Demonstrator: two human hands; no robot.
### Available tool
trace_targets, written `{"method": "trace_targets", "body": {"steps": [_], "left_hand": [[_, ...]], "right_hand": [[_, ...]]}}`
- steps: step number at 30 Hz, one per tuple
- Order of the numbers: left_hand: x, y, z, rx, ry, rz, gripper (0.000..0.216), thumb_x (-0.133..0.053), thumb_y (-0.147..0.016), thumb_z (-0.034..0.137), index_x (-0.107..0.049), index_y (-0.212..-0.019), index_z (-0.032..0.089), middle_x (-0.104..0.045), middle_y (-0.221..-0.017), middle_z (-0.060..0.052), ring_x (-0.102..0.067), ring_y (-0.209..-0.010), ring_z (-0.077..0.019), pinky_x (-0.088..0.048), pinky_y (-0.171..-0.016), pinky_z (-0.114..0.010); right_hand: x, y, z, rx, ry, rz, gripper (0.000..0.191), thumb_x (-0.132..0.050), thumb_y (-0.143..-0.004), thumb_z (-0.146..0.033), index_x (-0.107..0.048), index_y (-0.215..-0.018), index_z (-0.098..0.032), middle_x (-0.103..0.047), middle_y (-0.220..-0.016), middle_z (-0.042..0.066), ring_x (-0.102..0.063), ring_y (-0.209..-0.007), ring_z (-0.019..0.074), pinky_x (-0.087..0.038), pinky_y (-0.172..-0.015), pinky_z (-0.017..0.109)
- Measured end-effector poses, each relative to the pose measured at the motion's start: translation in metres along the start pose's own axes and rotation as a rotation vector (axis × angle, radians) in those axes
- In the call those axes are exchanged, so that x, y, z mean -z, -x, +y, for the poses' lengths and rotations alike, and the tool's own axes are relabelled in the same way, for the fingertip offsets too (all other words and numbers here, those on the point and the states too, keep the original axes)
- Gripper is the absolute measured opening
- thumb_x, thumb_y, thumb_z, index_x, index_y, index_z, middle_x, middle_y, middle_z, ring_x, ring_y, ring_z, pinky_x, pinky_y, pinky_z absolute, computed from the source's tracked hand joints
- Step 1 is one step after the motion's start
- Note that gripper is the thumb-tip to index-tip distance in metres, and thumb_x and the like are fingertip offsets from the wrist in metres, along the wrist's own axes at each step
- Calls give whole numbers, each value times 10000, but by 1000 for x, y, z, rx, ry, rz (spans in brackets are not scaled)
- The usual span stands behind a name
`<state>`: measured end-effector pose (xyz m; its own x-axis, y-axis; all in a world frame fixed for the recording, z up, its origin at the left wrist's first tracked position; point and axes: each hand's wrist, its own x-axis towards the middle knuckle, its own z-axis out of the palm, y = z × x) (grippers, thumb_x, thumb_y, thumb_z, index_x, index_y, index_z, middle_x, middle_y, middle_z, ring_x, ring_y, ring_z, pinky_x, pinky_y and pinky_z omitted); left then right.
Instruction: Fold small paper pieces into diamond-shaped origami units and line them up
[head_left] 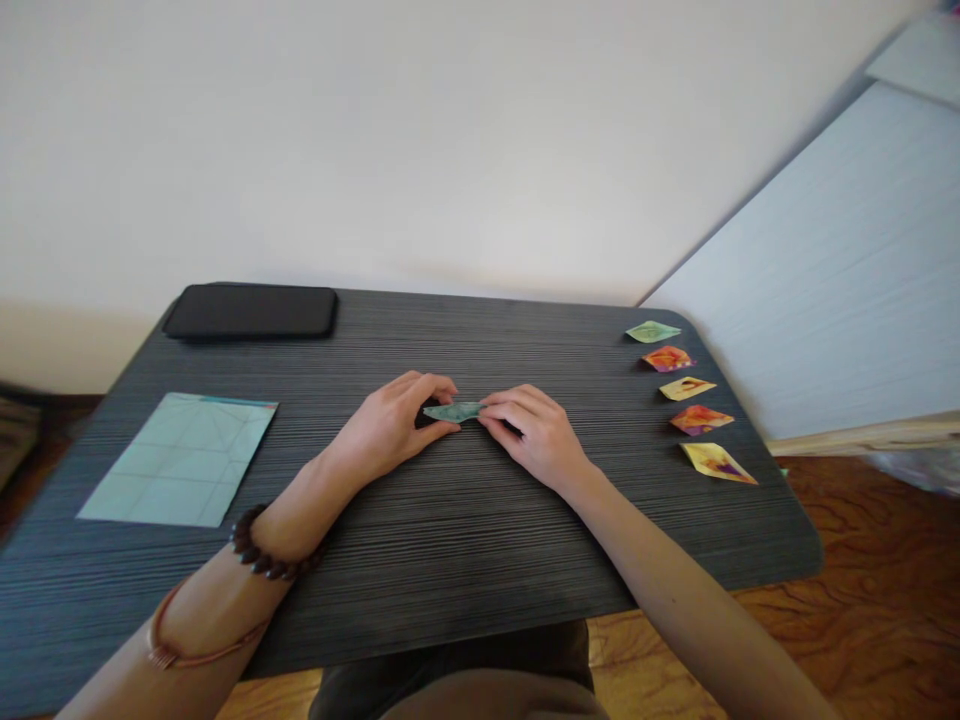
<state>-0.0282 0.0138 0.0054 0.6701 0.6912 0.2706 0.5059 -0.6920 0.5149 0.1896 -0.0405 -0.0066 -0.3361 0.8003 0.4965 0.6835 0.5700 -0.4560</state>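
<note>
A small green piece of folded origami paper (454, 411) lies between my hands, low over the middle of the dark table. My left hand (382, 428) curves around its left end, with the thumb on the near side and the fingers on the far side. At the right end, my right hand (534, 432) pinches the tip between thumb and fingers, which cover that corner. Off to the left rests a larger pale green sheet (180, 458) with crease lines across it.
Along the right side of the table (480, 560) sits a column of several folded paper pieces, among them a green one (653, 331), an orange one (667, 359) and a yellow one (718, 462). A black phone-like slab (251, 311) lies at the back left. A wall (450, 150) stands behind.
</note>
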Motion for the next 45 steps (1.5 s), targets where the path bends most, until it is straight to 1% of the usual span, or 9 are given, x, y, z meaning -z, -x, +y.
{"method": "trace_targets", "body": {"steps": [3, 6, 10, 16, 20, 26, 30, 37, 45], "left_hand": [[-1, 1, -1, -31, -31, 5, 214, -567, -860, 324, -539, -1024, 189, -627, -979, -38, -582, -899, -176, -459, -824, -303], [-1, 2, -2, -61, -68, 10, 169, -534, -882, 295, -541, -1014, 190, -627, -964, -43, -584, -890, -177, -462, -815, -305], [0, 2, -2, -103, -102, 14, 133, -502, -900, 273, -558, -994, 197, -629, -971, -52, -585, -908, -183, -469, -822, -318], [0, 1, 0, -130, -132, 53, 147, -479, -908, 241, -568, -1012, 189, -642, -985, -63, -588, -927, -191, -478, -845, -336], [-2, 1, 1, -119, -134, 81, 166, -498, -901, 254, -586, -1026, 189, -649, -992, -61, -587, -932, -192, -475, -857, -343], [-4, 1, -2, -119, -143, 62, 170, -507, -892, 267, -611, -1009, 202, -639, -1001, -62, -582, -937, -193, -477, -863, -351], [-4, 1, -3, -114, -120, 68, 139, -518, -887, 260, -613, -963, 194, -647, -979, -61, -585, -933, -193, -482, -860, -351], [0, 2, -2, -76, -109, 58, 130, -520, -885, 261, -594, -968, 196, -654, -950, -51, -603, -889, -187, -493, -814, -330], [0, 1, -5, -145, -132, 29, 164, -509, -890, 248, -660, -923, 196, -668, -990, -56, -587, -949, -198, -473, -872, -352]], "right_hand": [[0, 0, -1, 18, -5, 31, 86, -551, -880, -212, -637, -879, -211, -701, -962, 29, -625, -861, 153, -506, -823, 328], [1, 0, -2, -14, -12, 31, 84, -553, -879, -227, -627, -917, -216, -697, -977, 36, -629, -881, 161, -509, -831, 338], [1, 1, -2, -53, 19, 14, 151, -563, -878, -262, -612, -1009, -208, -695, -988, 51, -629, -901, 185, -508, -840, 361], [0, 1, -3, -67, 36, 20, 200, -556, -883, -259, -607, -1070, -209, -688, -1026, 58, -617, -931, 194, -500, -855, 369], [-1, 0, -2, -72, 22, 23, 149, -562, -878, -226, -619, -1016, -213, -687, -1043, 39, -608, -942, 182, -486, -863, 360], [-1, 0, -2, -71, 23, 5, 118, -540, -893, -229, -645, -944, -251, -686, -1060, 9, -607, -924, 169, -473, -847, 356], [-2, 0, -1, -93, 7, -3, 108, -552, -887, -239, -645, -942, -242, -695, -1033, 14, -617, -912, 170, -475, -842, 353], [-1, 1, 0, -123, -14, 16, 99, -599, -855, -251, -633, -946, -232, -708, -982, 27, -636, -874, 179, -493, -817, 356], [-2, 2, 1, -97, -2, -15, 103, -564, -880, -262, -663, -874, -235, -704, -1005, 11, -626, -891, 169, -485, -836, 352]]}}
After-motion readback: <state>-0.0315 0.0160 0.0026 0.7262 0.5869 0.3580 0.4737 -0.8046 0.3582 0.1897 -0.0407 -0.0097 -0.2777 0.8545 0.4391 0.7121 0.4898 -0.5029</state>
